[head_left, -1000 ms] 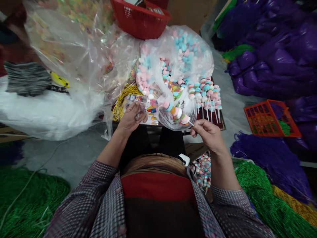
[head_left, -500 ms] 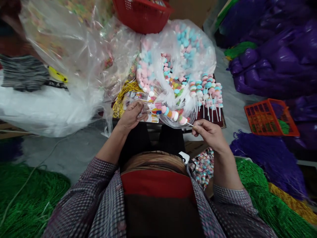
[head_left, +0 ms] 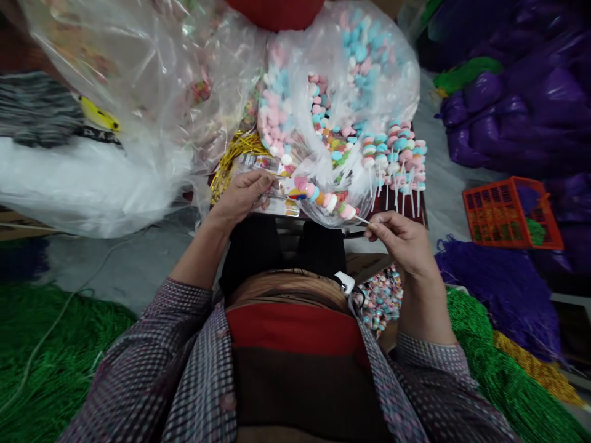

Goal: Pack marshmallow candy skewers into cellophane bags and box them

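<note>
A candy skewer (head_left: pixel 330 201), threaded with pink, blue, orange and white marshmallow-like pieces, spans the gap between my hands. My right hand (head_left: pixel 401 237) pinches the bare end of its white stick. My left hand (head_left: pixel 245 195) is closed on a clear printed plastic wrapper (head_left: pixel 290 186). The skewer's far end meets this wrapper; whether it is inside or only behind the film, I cannot tell. More printed wrappers (head_left: pixel 261 162) lie behind my left fingers, with gold twist ties (head_left: pixel 240 151) beside them. Finished-looking skewers (head_left: pixel 401 160) are stacked at the table's right side.
A big clear bag of pastel candies (head_left: pixel 369 55) sits behind my hands. Another bulging plastic bag (head_left: pixel 138 67) fills the left. A red basket (head_left: pixel 281 12) stands at the back. On the right are an orange crate (head_left: pixel 489 212) and purple bags (head_left: pixel 512 117); green strands (head_left: pixel 55 344) lie at lower left.
The camera view has shifted, so the table's things sit slightly higher and further right. Both hands keep their hold, and a little more of the bare stick shows by my right fingers.
</note>
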Demonstrator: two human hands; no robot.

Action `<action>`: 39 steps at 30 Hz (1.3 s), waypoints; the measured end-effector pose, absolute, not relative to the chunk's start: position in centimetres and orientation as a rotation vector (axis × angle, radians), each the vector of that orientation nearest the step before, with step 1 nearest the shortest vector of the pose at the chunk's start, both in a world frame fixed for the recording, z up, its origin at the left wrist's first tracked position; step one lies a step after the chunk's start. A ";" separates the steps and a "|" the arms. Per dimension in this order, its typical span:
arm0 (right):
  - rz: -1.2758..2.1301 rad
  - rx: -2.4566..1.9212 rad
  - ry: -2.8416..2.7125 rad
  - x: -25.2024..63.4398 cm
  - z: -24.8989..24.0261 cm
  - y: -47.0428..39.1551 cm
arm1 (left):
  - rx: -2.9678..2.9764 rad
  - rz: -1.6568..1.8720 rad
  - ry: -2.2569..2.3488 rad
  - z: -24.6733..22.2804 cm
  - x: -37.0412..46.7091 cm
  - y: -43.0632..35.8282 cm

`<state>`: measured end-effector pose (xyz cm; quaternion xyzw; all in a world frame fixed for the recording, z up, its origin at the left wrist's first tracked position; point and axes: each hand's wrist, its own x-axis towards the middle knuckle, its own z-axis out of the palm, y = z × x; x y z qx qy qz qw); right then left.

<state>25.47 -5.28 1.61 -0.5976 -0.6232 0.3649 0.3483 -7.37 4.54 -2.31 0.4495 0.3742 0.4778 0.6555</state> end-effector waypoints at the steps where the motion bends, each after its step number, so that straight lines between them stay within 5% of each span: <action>1: 0.969 -1.548 -1.613 25.4 1.5 -5.3 | 1.005 1.112 0.838 -2.5 -7.2 4.5; 27: 1.238 -1.471 -1.457 25.2 0.3 -5.2 | 1.720 1.119 0.952 -1.6 -8.9 4.5; 39: 1.080 -1.447 -1.401 24.7 0.3 -4.6 | 2.095 0.907 1.003 -1.1 -9.1 4.2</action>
